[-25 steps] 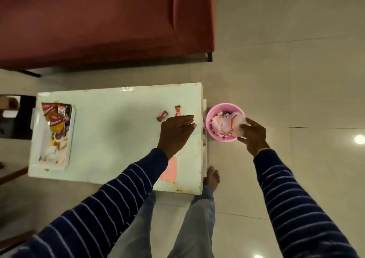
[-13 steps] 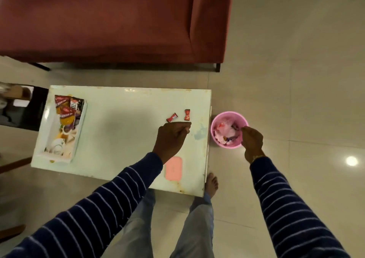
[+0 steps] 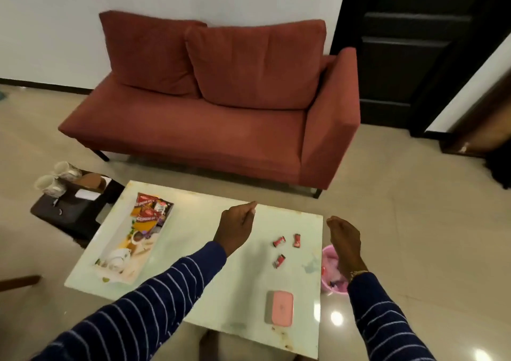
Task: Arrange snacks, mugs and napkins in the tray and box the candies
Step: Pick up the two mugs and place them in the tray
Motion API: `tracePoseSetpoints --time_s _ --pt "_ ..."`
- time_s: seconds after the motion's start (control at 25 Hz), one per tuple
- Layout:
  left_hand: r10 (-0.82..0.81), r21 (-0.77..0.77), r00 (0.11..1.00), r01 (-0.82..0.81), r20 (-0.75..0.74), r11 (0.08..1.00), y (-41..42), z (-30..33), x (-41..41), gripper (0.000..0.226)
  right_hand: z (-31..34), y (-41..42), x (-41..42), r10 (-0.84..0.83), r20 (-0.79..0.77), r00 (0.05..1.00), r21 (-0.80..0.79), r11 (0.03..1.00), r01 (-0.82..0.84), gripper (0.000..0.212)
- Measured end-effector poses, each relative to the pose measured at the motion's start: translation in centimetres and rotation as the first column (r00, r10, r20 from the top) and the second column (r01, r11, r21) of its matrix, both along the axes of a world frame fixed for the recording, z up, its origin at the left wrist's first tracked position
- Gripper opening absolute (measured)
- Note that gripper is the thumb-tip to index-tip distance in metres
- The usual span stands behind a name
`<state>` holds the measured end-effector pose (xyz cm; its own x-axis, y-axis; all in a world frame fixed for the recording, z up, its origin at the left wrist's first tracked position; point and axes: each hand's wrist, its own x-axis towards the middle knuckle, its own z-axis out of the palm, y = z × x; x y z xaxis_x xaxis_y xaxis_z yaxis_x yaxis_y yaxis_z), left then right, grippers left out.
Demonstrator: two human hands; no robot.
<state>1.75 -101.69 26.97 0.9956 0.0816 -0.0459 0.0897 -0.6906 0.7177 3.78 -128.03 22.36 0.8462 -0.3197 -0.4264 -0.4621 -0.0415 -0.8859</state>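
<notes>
Three red-wrapped candies [image 3: 278, 241] lie loose on the right part of the pale table [image 3: 199, 230]. A pink-lidded box [image 3: 279, 308] sits closed near the table's front right corner. At the left, a white tray [image 3: 110, 246] holds snack packets [image 3: 150, 211] and a white mug [image 3: 117, 257]. My left hand [image 3: 237, 226] hovers above the table, left of the candies, fingers curled together with nothing seen in them. My right hand [image 3: 345, 241] hangs over the table's right edge above the pink bin [image 3: 330, 264], fingers loose and empty.
Two white mugs [image 3: 55, 179] stand on a dark low stool [image 3: 69, 208] left of the table. A red sofa [image 3: 221, 117] fills the space behind the table. A dark door [image 3: 409, 56] is at the back right. The floor is glossy tile.
The view has tilted up, so the sofa and door show. My right hand rose out of the pink bin. My left hand lifted away leftward, and a third candy now shows.
</notes>
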Motion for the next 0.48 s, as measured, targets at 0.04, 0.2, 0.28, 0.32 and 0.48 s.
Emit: tracePoseSetpoints --time_s 0.04,0.2,0.28,0.32,0.48 --pt "-0.005 -0.022 1.000 0.006 0.021 1.000 1.8 0.8 0.3 0.035 1.5 2.0 0.3 -0.005 0.005 1.000 -0.046 0.999 0.006 0.022" --pt "-0.068 -0.018 0.992 0.070 0.106 0.997 9.7 4.4 1.4 0.052 7.4 11.2 1.4 0.071 0.130 0.989 -0.207 0.978 -0.043 0.027" --pt "-0.084 0.119 0.987 0.068 0.133 0.991 13.5 5.9 1.7 0.061 10.2 15.5 1.5 0.148 0.183 0.972 -0.262 0.960 -0.097 0.032" --pt "-0.089 0.200 0.985 0.058 0.149 0.978 15.1 6.5 1.5 0.067 11.3 17.2 1.5 0.204 0.203 0.958 -0.308 0.942 -0.135 0.035" --pt "-0.149 0.513 0.972 0.036 0.182 0.857 19.5 8.3 0.4 0.091 13.8 21.8 1.3 0.442 0.221 0.870 -0.548 0.794 -0.263 0.050"
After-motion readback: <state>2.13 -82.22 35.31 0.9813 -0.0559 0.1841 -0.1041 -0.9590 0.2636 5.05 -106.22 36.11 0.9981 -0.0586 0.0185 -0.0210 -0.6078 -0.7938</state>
